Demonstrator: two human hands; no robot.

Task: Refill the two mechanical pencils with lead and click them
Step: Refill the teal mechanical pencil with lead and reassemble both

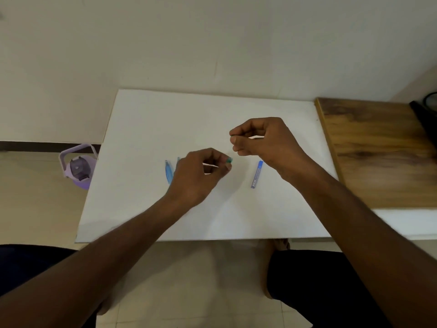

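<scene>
Hands hover over a white table [146, 129], close together but not touching. The left hand [198, 176] has its fingers curled and pinches a small green thing [229, 159] at its fingertips. It looks like a pencil's end or cap, but it is too small to be sure. The right hand [262, 140] is a bit farther back, and its fingers are curled in with the thumb pressed to the fingertips. Whether it holds a thin lead is too hard to see.

A blue mechanical pencil [168, 171] lies on the table just left of the left hand. The tip of a second blue pencil [178, 159] peeks out right beside it, and the hand hides the rest. A blue lead case [257, 174] lies flat on the table, under the right wrist.

A purple water bottle [79, 168] stands on the floor by the table's left edge. A brown wooden board [378, 157] sits on the right.
</scene>
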